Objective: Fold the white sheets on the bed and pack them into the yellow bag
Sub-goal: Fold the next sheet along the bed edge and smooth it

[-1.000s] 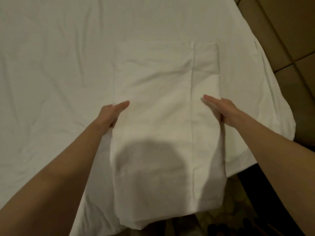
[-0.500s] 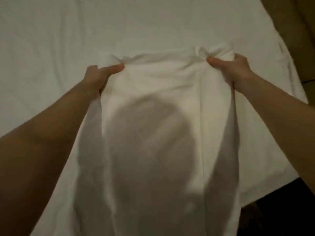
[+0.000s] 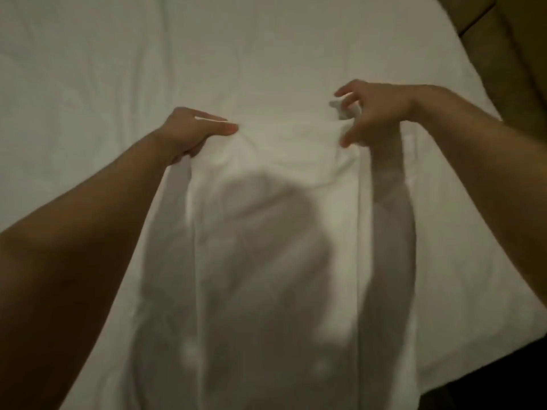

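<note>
The folded sheet is plain white with no print or stripe; a soft grey shadow darkens its middle and lower part. The bed beneath it is covered in the same plain white, which the dim light turns to a pale greyish cream, with faint grey creases. The floor at the upper right corner is a dull olive-brown crossed by a darker line. The lower right corner is almost black.
</note>
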{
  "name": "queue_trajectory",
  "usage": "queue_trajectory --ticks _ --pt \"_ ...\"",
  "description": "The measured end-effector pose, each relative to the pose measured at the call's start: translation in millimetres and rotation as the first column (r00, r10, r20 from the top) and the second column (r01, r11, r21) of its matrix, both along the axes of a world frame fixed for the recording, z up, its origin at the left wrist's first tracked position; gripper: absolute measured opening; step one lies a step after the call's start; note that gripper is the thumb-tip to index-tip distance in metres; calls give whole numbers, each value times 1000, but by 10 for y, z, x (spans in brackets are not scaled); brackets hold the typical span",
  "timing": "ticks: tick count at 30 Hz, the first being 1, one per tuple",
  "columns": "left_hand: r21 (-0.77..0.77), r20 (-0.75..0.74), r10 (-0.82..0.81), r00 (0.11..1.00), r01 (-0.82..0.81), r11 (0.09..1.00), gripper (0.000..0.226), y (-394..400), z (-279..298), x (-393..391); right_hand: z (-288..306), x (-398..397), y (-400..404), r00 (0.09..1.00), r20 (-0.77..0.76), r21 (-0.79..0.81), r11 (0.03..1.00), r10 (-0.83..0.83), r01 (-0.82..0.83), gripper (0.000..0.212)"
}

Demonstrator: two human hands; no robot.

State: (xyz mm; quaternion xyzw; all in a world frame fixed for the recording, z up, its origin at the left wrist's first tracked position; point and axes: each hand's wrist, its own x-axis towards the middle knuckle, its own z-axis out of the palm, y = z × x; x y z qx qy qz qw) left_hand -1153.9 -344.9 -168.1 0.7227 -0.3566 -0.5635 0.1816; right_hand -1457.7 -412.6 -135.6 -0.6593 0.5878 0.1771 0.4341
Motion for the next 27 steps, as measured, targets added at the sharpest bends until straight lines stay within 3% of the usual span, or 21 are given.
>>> queue_trajectory --ticks 3,6,8,10,12,14,15,17,20,24,27 --pt "-42 -33 -121 992 120 992 40 66 253 20 21 511 111 967 43 124 959 251 -254 119" --pt "-57 29 -329 944 330 942 46 190 565 41 32 729 234 922 76 80 920 379 -385 87" --pt "-24 126 -494 860 501 865 53 248 747 -3 83 758 343 902 50 23 902 429 -431 65" --pt "63 260 -653 712 662 747 66 282 898 -141 155 762 496 891 14 -41 891 453 -452 55" --pt "190 407 -776 481 787 587 79 374 993 -360 233 759 667 877 -28 -130 868 480 -479 55" --pt "233 550 -782 294 845 482 75 542 992 -550 325 723 823 860 -63 -206 836 507 -508 59" --pt "212 610 -751 252 861 462 65 638 994 -617 382 675 888 852 -80 -216 825 518 -522 60" --pt "139 683 -689 243 882 450 48 822 1028 -655 499 532 981 814 -178 -208 788 553 -580 62" --pt "67 741 -630 233 907 415 48 1039 1185 -622 761 346 1124 762 -322 -215 741 562 -637 51" --pt "-10 766 -590 257 921 389 46 1584 1441 -506 1148 356 1650 696 -320 -252 651 642 -716 43" --pt "-33 774 -571 271 919 392 45 2146 1520 -431 1290 320 2255 702 -263 -293 639 662 -711 47"
